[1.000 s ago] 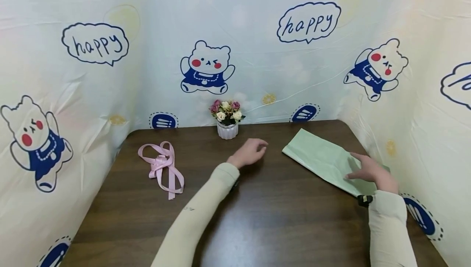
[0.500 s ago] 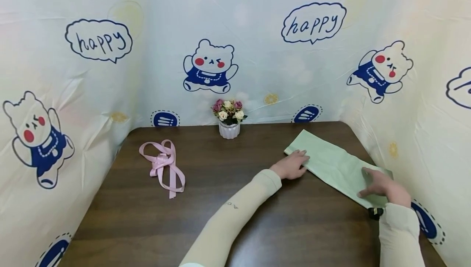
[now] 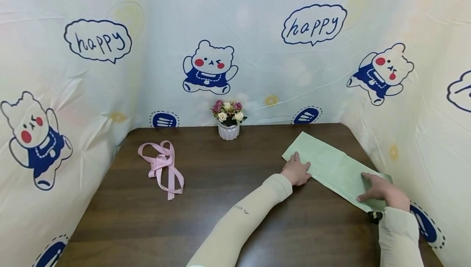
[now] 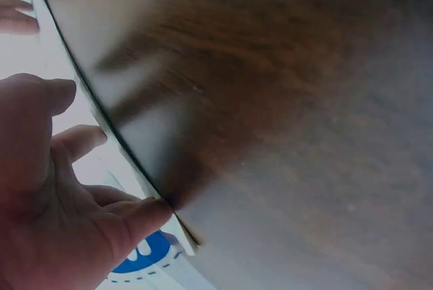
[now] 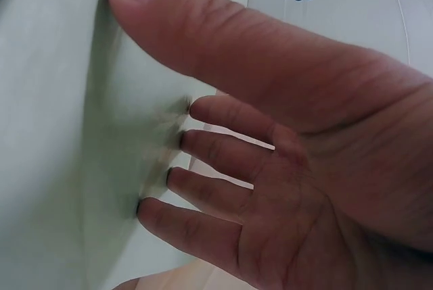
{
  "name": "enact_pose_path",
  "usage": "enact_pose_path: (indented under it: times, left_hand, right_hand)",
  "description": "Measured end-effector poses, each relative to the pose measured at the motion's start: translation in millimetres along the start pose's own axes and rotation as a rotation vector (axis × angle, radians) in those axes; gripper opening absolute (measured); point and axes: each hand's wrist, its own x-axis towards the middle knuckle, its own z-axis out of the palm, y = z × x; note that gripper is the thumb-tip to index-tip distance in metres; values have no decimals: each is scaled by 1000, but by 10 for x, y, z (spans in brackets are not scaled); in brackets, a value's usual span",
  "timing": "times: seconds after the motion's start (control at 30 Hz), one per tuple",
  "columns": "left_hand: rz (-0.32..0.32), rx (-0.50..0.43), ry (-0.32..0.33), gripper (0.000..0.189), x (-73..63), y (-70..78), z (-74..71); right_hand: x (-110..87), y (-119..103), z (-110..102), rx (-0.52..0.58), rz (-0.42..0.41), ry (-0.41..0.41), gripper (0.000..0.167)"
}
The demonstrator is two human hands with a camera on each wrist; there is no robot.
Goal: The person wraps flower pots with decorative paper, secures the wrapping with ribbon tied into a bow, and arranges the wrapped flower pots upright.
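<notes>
A flat, folded light-green sheet (image 3: 331,164), paper-like, lies slantwise on the right side of the table. My left hand (image 3: 296,171) touches its near-left edge with the fingers spread; in the left wrist view the fingertips (image 4: 159,212) sit right at that edge. Over the sheet's right end rests my right hand (image 3: 382,189), thumb held apart from the other fingers. The right wrist view shows these fingers (image 5: 196,229) extended, their tips against the green surface (image 5: 47,134). Neither hand is curled round anything.
A looped pink ribbon (image 3: 163,167) lies on the left of the brown table (image 3: 147,226). Near the back edge stands a small white pot of artificial flowers (image 3: 229,122). A printed curtain (image 3: 257,66) with cartoon bears hangs close around the table's back and sides.
My left hand has moved right from the table's middle to the sheet's near-left edge, its fingers now spread. The right hand stays on the sheet's right end; the sheet has shifted slightly.
</notes>
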Motion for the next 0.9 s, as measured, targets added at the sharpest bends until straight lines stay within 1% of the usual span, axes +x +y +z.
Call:
enact_pose_path:
  times: [0.07,0.2,0.3,0.37,0.53,0.6,0.73,0.83,0.9]
  left_hand:
    - [-46,2,-10,55,-1,32,2]
    - [-102,42,-24,57,0,76,1]
    - [-134,55,-9,56,9,78,4]
    - [-154,65,14,54,18,65,6]
    - [-210,69,74,36,51,-7,18]
    - [-245,48,87,31,61,-44,20]
    - [-316,12,90,34,55,-127,20]
    - [-343,3,95,40,48,-195,28]
    - [-350,-1,98,43,47,-247,17]
  right_hand:
    - [5,-30,5,-5,-2,3,108]
    - [22,-112,27,-27,-9,8,108]
    - [27,-194,43,-37,-24,13,107]
    - [30,-245,65,-41,-36,20,106]
    - [68,-397,130,-74,-69,30,104]
    - [89,-472,152,-83,-72,29,104]
    - [124,-628,189,-109,-77,17,102]
    - [167,-738,215,-160,-94,13,97]
    - [193,-814,237,-192,-102,14,94]
